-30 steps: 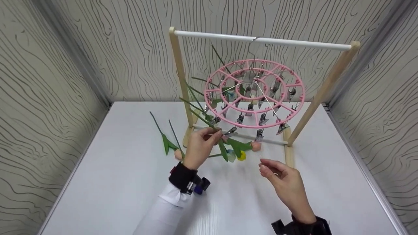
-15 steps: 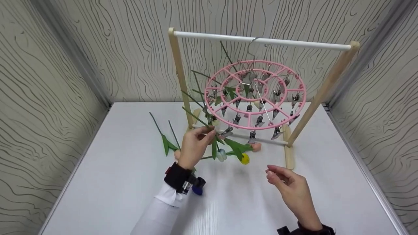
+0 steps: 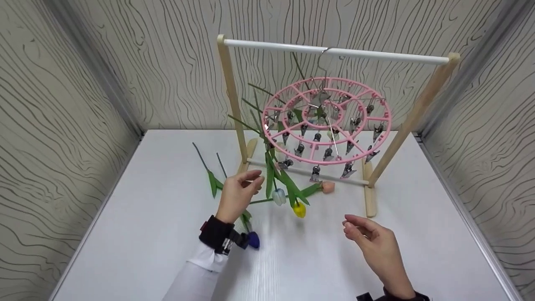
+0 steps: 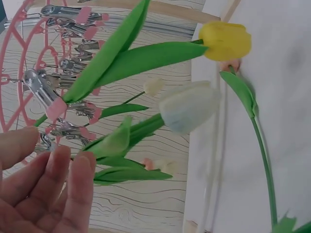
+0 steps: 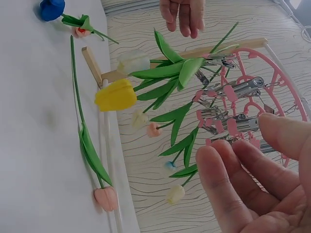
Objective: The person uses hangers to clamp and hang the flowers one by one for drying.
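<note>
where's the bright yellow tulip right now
In the head view, the yellow tulip hangs bloom-down below the pink rack, left of its centre, just right of the pale blue tulip.

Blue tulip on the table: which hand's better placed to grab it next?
Probably the left hand: it's clearly nearer the blue tulip in the head view, and its fingers hold nothing. The right hand looks free too, but sits farther off.

Beneath the hands point(image 3: 235, 196), a white desk point(image 3: 125, 234) is seen. Beyond them, a wooden stand point(image 3: 413, 121) is topped by a white rod point(image 3: 276, 46). Farther off and to both sides, pale panels point(image 3: 167, 62), marked with dark wavy lines, are bordered by grey corner strips point(image 3: 93, 69).
</note>
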Demonstrator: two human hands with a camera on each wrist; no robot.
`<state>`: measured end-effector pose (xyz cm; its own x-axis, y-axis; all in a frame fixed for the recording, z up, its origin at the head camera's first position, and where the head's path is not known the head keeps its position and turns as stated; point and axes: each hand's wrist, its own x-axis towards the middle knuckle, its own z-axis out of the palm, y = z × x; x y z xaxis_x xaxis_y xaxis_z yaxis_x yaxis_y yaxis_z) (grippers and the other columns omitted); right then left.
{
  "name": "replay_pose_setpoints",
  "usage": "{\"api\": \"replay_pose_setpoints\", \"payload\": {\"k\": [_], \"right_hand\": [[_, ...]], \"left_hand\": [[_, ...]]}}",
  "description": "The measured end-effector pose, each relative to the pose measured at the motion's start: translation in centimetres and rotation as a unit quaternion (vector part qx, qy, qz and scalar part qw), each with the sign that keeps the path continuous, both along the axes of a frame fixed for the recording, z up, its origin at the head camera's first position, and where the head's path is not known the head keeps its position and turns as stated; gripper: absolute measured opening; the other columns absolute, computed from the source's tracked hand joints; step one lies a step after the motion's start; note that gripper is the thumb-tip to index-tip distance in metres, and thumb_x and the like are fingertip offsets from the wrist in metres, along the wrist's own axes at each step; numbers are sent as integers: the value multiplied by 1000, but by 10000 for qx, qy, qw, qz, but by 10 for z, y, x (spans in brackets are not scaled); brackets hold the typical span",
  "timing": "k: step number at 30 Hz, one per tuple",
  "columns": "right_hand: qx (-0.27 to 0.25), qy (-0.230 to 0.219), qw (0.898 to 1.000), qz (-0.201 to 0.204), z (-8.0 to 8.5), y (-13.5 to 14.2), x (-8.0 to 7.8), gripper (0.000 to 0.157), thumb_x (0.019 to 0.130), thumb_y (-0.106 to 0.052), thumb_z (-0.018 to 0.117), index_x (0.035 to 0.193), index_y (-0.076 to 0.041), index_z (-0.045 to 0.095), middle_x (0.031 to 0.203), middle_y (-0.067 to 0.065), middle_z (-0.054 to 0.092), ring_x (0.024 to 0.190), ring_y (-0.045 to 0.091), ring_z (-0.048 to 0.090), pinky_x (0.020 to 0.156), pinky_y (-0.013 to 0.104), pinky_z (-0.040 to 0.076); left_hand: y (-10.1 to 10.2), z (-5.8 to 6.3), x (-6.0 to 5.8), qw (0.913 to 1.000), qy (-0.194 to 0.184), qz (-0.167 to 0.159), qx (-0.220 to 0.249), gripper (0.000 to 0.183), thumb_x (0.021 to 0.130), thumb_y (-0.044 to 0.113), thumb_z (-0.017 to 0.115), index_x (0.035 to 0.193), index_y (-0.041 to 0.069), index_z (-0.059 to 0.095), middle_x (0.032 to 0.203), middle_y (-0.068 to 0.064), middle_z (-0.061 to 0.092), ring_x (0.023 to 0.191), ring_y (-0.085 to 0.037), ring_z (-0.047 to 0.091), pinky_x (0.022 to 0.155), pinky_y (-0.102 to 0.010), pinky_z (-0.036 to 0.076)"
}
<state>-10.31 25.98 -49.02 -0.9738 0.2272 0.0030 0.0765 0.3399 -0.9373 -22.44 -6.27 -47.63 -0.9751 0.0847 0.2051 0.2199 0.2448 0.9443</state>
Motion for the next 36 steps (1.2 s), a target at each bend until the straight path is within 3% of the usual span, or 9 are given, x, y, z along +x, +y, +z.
{"api": "replay_pose_setpoints", "payload": {"k": [7, 15, 16, 18, 22, 25, 29, 36], "right_hand": [[25, -178, 9998, 12, -3, 0, 4, 31, 113, -2, 77, 140, 12, 78, 131, 25, 87, 95, -6, 79, 86, 13, 66], [-95, -450, 9989, 33, -14, -1, 8, 31, 114, -4, 77, 140, 12, 78, 130, 24, 87, 95, -3, 81, 86, 14, 67], [-96, -487, 9988, 28, -16, -1, 8, 31, 114, -5, 77, 140, 12, 78, 130, 24, 87, 94, -3, 81, 86, 14, 67], [-105, -571, 9983, 35, -21, -1, 10, 31, 114, -6, 76, 140, 12, 78, 130, 23, 87, 94, -2, 81, 87, 14, 67], [-68, -889, 9960, -4, -32, -1, 13, 31, 115, -9, 76, 140, 10, 78, 131, 22, 87, 96, 4, 84, 88, 17, 68], [16, -1052, 9944, -29, -38, 0, 15, 31, 116, -11, 76, 140, 8, 79, 130, 21, 88, 97, 9, 85, 88, 18, 68], [13, -1115, 9938, -52, -49, 1, 19, 30, 116, -11, 75, 139, 8, 80, 129, 21, 88, 99, 14, 87, 89, 21, 70], [-153, -1235, 9922, -125, -61, 0, 20, 28, 116, -8, 74, 137, 9, 80, 127, 22, 88, 106, 23, 87, 89, 25, 71]], "left_hand": [[-23, -31, 13, 9982, -496, 125, -304, 28, 113, 10, 77, 132, -9, 83, 121, -27, 87, 100, -31, 84, 80, -18, 63], [-42, -76, 23, 9918, -1039, 376, -638, 25, 112, 11, 79, 127, -9, 83, 113, -21, 84, 92, -17, 76, 75, -21, 62], [-45, -89, 21, 9924, -979, 396, -631, 25, 112, 13, 80, 124, -8, 83, 109, -18, 84, 88, -16, 76, 73, -22, 62], [-47, -102, 19, 9906, -1124, 491, -609, 25, 111, 15, 81, 122, -7, 81, 103, -16, 82, 81, -17, 75, 69, -26, 63], [-56, -157, -4, 9864, -1379, 716, -527, 34, 109, 28, 85, 123, -2, 77, 91, -8, 79, 69, -16, 72, 60, -30, 61], [-58, -178, -21, 9784, -1795, 881, -533, 46, 108, 34, 85, 134, -2, 76, 93, -8, 80, 67, -15, 72, 59, -30, 60], [-56, -174, -23, 9722, -2178, 780, -371, 54, 110, 34, 81, 143, -8, 74, 90, -10, 79, 59, -15, 70, 55, -30, 59], [-54, -176, -27, 9700, -2388, 431, 108, 43, 111, 22, 79, 140, -11, 75, 82, -8, 80, 53, -13, 70, 52, -26, 57]]}}
